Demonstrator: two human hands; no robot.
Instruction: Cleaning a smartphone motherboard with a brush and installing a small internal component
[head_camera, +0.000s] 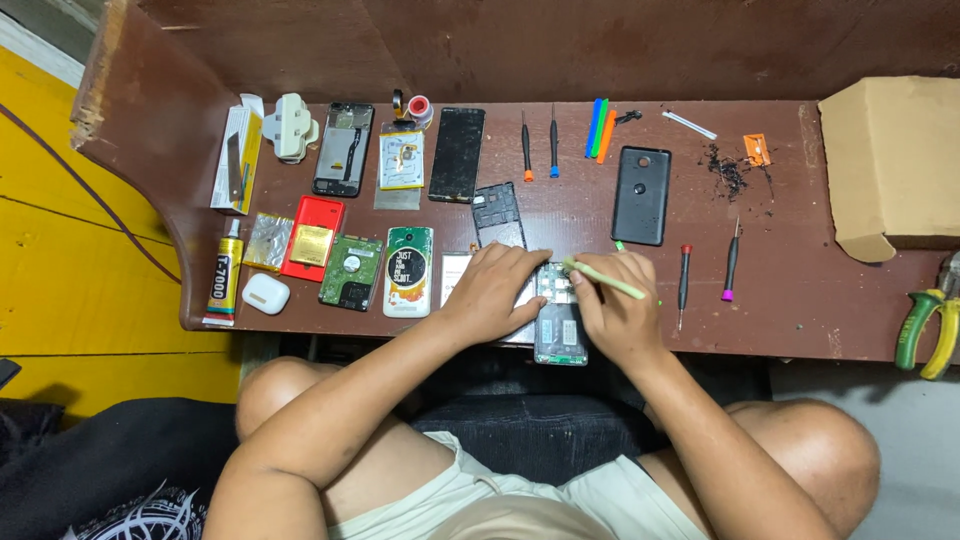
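Resting flat near the front edge of the brown wooden table (800, 290), the left hand (490, 295) presses down with its fingers spread and lying along the opened phone (558, 325), steadying its left side. The right hand (612, 305) has its fingers curled narrow around a pale green plastic pry tool (605, 279), whose tip touches the upper end of the phone's exposed green circuit board. The phone lies face down between both hands, its lower end reaching the table's edge.

Just left of the left hand stands a phone case (408, 270) with a green and white back and a round dark label. Beside it lie a green bare hard drive (351, 272), a red case holding a gold rectangle (312, 238), and a shiny foil packet (268, 241). A glue tube (224, 275) with a yellow and black label lies at the far left, near a white earbud case (266, 293). A white and yellow box (238, 158) stands at the back left corner.

Behind the hands lies a black back cover (641, 195), well apart from them. Two screwdrivers (708, 272), red-tipped and magenta-tipped, lie just right of the right hand. A plain brown cardboard box (890, 165) sits at the far right, with green and yellow pliers (928, 325) near the edge.
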